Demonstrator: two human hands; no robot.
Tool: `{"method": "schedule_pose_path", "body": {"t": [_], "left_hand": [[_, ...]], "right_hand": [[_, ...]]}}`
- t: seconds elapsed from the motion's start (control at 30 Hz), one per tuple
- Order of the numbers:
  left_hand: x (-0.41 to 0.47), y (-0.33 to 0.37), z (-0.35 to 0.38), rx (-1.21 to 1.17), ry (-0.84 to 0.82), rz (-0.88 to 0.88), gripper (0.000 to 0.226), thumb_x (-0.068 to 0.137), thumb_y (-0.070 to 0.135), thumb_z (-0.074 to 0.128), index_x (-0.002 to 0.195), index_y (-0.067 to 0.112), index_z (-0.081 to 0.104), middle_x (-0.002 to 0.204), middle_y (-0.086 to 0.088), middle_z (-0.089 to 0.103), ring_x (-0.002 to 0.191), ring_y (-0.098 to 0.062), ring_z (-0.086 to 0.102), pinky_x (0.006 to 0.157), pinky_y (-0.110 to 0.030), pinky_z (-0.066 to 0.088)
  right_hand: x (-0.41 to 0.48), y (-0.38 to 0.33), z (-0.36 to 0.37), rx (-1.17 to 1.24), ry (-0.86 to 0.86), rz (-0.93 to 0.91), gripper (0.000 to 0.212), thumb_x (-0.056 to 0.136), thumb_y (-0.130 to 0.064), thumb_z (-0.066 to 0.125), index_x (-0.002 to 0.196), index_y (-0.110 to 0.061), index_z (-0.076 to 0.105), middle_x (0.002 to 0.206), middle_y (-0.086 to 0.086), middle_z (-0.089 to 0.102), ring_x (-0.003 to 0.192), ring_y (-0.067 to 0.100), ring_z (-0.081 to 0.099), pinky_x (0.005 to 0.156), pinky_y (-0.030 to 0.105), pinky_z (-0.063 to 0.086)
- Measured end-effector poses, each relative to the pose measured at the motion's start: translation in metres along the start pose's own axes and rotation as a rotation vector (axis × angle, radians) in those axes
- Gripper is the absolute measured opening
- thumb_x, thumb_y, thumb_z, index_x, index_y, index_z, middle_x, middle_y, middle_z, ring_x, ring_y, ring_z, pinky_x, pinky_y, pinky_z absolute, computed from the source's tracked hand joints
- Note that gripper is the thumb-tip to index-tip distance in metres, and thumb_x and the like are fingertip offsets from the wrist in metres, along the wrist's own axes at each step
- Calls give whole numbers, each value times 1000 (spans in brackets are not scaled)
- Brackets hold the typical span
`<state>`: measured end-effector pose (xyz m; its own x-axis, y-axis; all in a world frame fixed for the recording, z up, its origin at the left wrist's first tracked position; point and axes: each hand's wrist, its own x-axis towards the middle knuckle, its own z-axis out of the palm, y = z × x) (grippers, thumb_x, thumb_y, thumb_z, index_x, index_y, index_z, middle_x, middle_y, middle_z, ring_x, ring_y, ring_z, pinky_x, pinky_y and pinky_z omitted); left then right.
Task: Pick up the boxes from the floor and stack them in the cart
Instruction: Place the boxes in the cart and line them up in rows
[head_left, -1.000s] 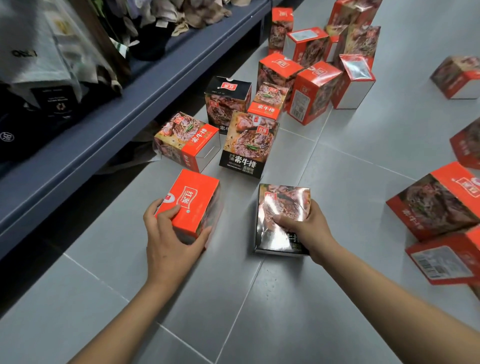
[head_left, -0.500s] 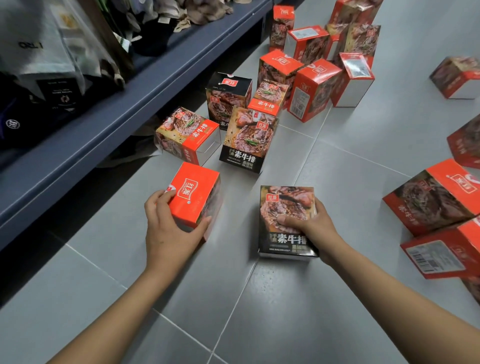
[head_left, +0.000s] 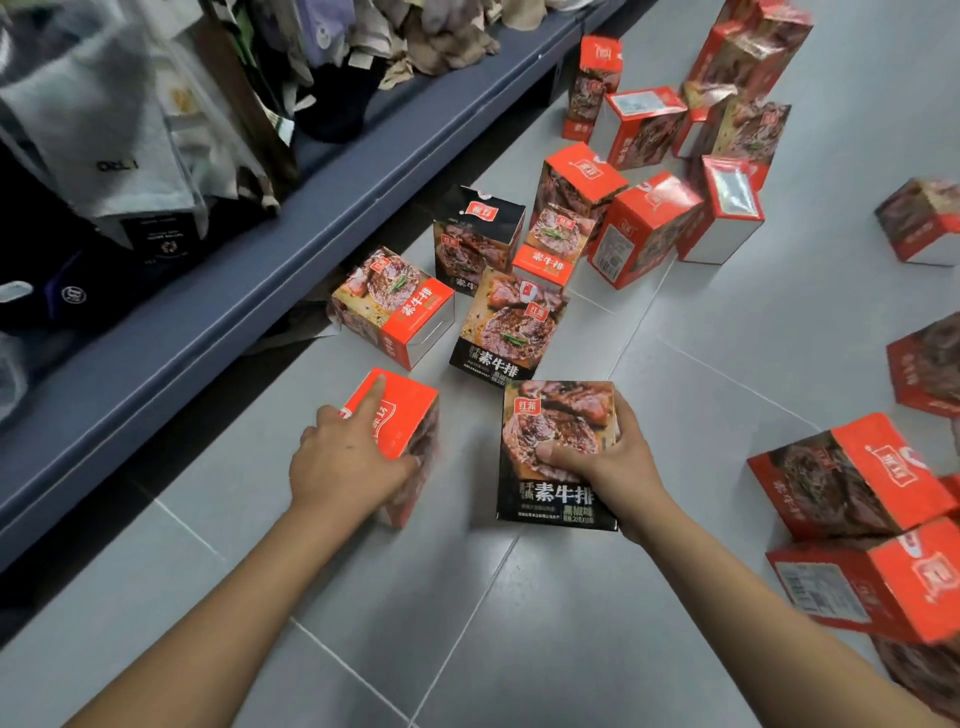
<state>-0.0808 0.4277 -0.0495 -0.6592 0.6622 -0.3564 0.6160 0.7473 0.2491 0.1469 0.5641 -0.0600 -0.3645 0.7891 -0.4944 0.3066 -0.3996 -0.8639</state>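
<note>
An orange box stands on the grey tiled floor near the shelf. My left hand grips it from above, index finger stretched along its top and thumb on its right side. Just to the right, a black steak-picture box is tilted up with its face toward me. My right hand holds it, thumb across the front and fingers round its right edge. Several more orange and black boxes lie scattered beyond and to the right. No cart is in view.
A blue shelf edge runs diagonally along the left, with packaged clothes piled on it. Two orange boxes sit stacked close to my right forearm. A cluster of boxes crowds the far floor.
My right hand has tipped the black box up from lying flat, so its front faces me. My left hand has closed further over the orange box, which has shifted slightly.
</note>
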Motion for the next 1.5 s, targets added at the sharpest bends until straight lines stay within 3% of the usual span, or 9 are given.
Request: {"method": "schedule_pose_path", "body": {"t": [0.17, 0.4, 0.63, 0.77, 0.9, 1.07, 1.23, 1.33, 1.5], "left_hand": [[-48, -3, -93, -93, -20, -126, 96, 69, 55, 71, 148, 44, 18, 121, -11, 47, 113, -35, 50, 89, -38, 44], [-158, -8, -278, -179, 27, -219, 99, 66, 55, 74, 148, 45, 20, 119, -15, 49, 111, -39, 53, 92, -42, 44], [-314, -22, -455, -258, 90, -377, 103, 58, 60, 69, 148, 45, 19, 117, -17, 54, 108, -38, 54, 90, -40, 46], [-420, -25, -522, -313, 158, -538, 104, 63, 51, 78, 148, 46, 19, 117, -14, 52, 107, -38, 56, 89, -39, 45], [-530, -31, -552, -363, 235, -695, 107, 55, 65, 68, 148, 47, 18, 122, -9, 52, 111, -32, 55, 93, -37, 45], [-660, -38, -565, -437, 336, -908, 104, 62, 53, 77, 147, 52, 15, 102, 1, 48, 103, -28, 58, 84, -30, 42], [-797, -39, -556, -495, 556, -1157, 100, 63, 53, 77, 145, 51, 20, 99, 4, 46, 96, -22, 53, 78, -33, 41], [-875, -40, -544, -549, 685, -1284, 97, 65, 51, 79, 144, 50, 24, 99, 4, 48, 90, -17, 48, 76, -32, 39], [-990, -69, -505, -569, 750, -1506, 99, 62, 52, 79, 145, 49, 26, 121, 0, 53, 111, -22, 51, 86, -31, 40]], "right_hand": [[-48, -99, 5, -90, -29, 13, 115, 54, -13, 94, 147, -33, 29, 124, -2, 62, 101, 16, 68, 86, 42, 58], [-157, -270, 27, -143, -119, -13, 107, 57, -10, 93, 143, -33, 34, 120, -2, 65, 96, 18, 70, 83, 45, 59], [-287, -432, 66, -262, -375, -71, 106, 53, -13, 95, 141, -27, 37, 123, -2, 64, 106, 16, 66, 95, 44, 53], [-363, -490, 96, -357, -590, -140, 120, 43, -38, 97, 144, -24, 34, 139, 0, 53, 129, 20, 50, 110, 46, 40], [-431, -512, 134, -447, -811, -209, 116, 56, -18, 94, 150, -26, 26, 145, -9, 42, 131, 11, 42, 111, 35, 36], [-523, -516, 183, -505, -1086, -303, 100, 56, 4, 88, 141, -20, 40, 125, 2, 63, 113, 20, 61, 97, 32, 50], [-640, -498, 235, -609, -1389, -371, 101, 49, -10, 96, 135, -19, 44, 120, 1, 66, 107, 21, 66, 94, 42, 53], [-720, -475, 261, -647, -1540, -386, 102, 51, -10, 95, 137, -19, 43, 120, 0, 66, 107, 17, 66, 94, 36, 53], [-856, -426, 293, -703, -1762, -487, 97, 55, -3, 92, 137, -21, 44, 120, -2, 66, 108, 14, 64, 96, 31, 51]]}}
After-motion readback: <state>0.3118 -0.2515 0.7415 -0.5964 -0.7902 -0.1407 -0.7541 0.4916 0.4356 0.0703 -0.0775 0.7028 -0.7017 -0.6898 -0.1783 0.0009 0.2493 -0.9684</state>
